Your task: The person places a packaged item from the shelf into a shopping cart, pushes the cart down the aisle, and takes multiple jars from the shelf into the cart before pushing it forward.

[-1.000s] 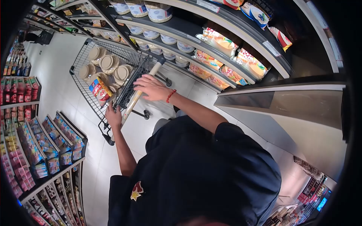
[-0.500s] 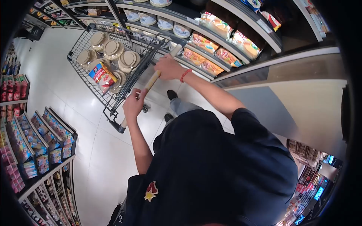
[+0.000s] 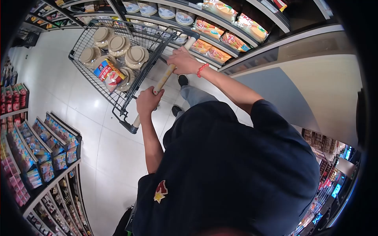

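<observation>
My left hand [image 3: 148, 102] is closed round the near-left part of the shopping cart handle [image 3: 167, 75]. Further along the same bar, my right hand [image 3: 184, 62] grips it too, a red bead bracelet on that wrist. Ahead of the bar is the wire shopping cart [image 3: 83, 72]. Inside it stand several clear jars with beige lids [image 3: 137, 55], filled with something pale. A red, yellow and blue packet [image 3: 109, 73] lies tilted on top of the jars and partly hides them.
Shelves with white tubs [image 3: 166, 11] and orange-white packets [image 3: 208, 28] run along the far and right side. A tiered display of blue packets [image 3: 59, 133] stands at the left. Pale tiled floor [image 3: 84, 102] lies between, and a grey and cream panel [image 3: 271, 94] is at the right.
My left hand has opened fingers less and wraps the bar more fully. Both hands and the handle sit slightly further right in view, and the shelves have shifted up a little.
</observation>
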Demonstrator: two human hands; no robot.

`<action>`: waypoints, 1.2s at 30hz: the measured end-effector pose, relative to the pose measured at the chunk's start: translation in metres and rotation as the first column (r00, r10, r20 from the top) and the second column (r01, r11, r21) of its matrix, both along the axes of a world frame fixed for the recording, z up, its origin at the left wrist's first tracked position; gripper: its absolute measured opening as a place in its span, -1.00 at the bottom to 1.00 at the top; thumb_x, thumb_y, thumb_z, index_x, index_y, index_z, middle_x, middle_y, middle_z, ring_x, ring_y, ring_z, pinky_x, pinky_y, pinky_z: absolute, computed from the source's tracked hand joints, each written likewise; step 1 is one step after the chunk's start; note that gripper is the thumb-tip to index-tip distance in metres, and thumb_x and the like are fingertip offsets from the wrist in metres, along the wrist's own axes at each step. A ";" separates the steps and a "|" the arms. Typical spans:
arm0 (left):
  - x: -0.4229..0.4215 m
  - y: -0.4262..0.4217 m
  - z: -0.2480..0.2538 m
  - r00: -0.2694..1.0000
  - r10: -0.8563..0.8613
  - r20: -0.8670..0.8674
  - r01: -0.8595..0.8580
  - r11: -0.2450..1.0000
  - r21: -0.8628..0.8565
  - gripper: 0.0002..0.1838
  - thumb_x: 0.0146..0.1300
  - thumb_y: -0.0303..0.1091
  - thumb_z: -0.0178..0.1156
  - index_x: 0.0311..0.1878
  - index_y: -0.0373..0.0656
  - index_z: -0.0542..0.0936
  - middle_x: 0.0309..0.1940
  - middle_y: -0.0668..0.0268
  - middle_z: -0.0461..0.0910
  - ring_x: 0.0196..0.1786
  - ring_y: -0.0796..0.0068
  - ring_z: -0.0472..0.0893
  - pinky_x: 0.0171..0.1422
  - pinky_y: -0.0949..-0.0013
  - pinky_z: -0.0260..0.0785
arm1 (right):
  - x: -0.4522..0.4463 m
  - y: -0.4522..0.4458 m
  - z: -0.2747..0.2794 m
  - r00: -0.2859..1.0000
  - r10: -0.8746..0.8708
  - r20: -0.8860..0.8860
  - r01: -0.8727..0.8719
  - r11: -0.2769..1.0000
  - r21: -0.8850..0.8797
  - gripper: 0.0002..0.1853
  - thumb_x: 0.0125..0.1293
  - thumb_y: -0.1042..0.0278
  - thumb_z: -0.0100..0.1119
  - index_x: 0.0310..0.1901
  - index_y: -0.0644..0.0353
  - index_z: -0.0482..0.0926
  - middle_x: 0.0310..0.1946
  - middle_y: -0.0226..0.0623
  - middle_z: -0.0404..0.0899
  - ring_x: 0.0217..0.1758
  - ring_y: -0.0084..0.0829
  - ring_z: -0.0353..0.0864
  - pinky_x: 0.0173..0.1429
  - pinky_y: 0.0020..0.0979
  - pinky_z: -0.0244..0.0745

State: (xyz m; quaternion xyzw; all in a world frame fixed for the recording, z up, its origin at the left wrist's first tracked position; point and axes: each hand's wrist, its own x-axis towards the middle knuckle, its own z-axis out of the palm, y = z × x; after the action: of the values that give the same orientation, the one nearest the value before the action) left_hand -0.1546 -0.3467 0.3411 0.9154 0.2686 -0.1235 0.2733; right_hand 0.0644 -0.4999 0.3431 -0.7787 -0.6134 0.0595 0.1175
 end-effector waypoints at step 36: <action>0.018 -0.014 0.017 0.992 0.117 -0.055 -0.113 0.992 0.057 -0.47 0.28 0.28 0.28 -0.11 -0.04 0.68 -0.33 0.04 0.75 -0.14 -0.06 0.76 -0.03 -0.06 0.57 | 0.017 0.000 -0.017 1.000 -0.010 -0.005 0.011 0.976 0.216 -0.76 0.03 0.30 0.41 -0.21 -0.06 0.64 -0.24 -0.50 0.59 0.08 -0.33 0.51 0.37 -0.17 0.24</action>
State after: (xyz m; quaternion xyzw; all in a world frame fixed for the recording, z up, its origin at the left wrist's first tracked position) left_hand -0.1363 -0.3611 0.3584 0.9014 0.3320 -0.1270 0.2473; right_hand 0.0813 -0.4995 0.3265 -0.7645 -0.6118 -0.0064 0.2029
